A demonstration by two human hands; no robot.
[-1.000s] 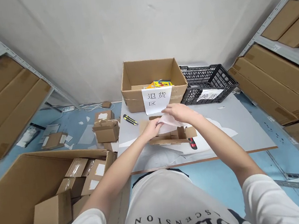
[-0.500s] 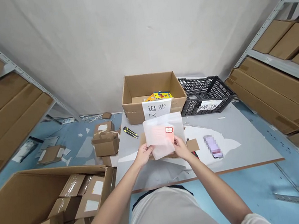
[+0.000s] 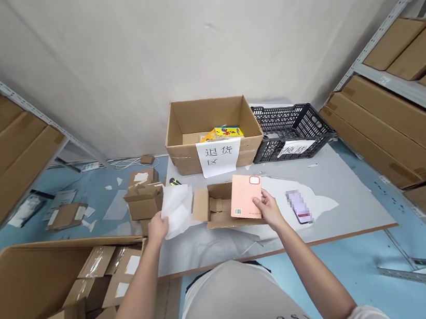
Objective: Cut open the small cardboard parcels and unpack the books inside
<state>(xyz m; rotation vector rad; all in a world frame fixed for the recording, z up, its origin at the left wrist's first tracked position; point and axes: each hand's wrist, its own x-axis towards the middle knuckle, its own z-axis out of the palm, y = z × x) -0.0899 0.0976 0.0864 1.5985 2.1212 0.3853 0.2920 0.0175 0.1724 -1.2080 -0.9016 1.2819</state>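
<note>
A yellow book point(image 3: 222, 132) is lying in the big carton point(image 3: 211, 120), whose paper label point(image 3: 218, 157) is reading 退货区; beside it a black crate point(image 3: 290, 124) is standing. My right hand point(image 3: 269, 208) is gripping a pink booklet point(image 3: 245, 196) upright over the open small box point(image 3: 221, 205) on the worktop point(image 3: 344, 200). My left hand point(image 3: 158, 228) is pinching a white wrapper point(image 3: 178, 210) off to the left.

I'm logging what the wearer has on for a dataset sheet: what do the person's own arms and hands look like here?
Both forearms are bare, with no gloves, rings, watch or bracelet visible on the left hand or the right hand. Short white sleeves show only at the bottom edge of the head view. The white T-shirt carries dark block capital lettering across the chest, seen upside down.
</note>
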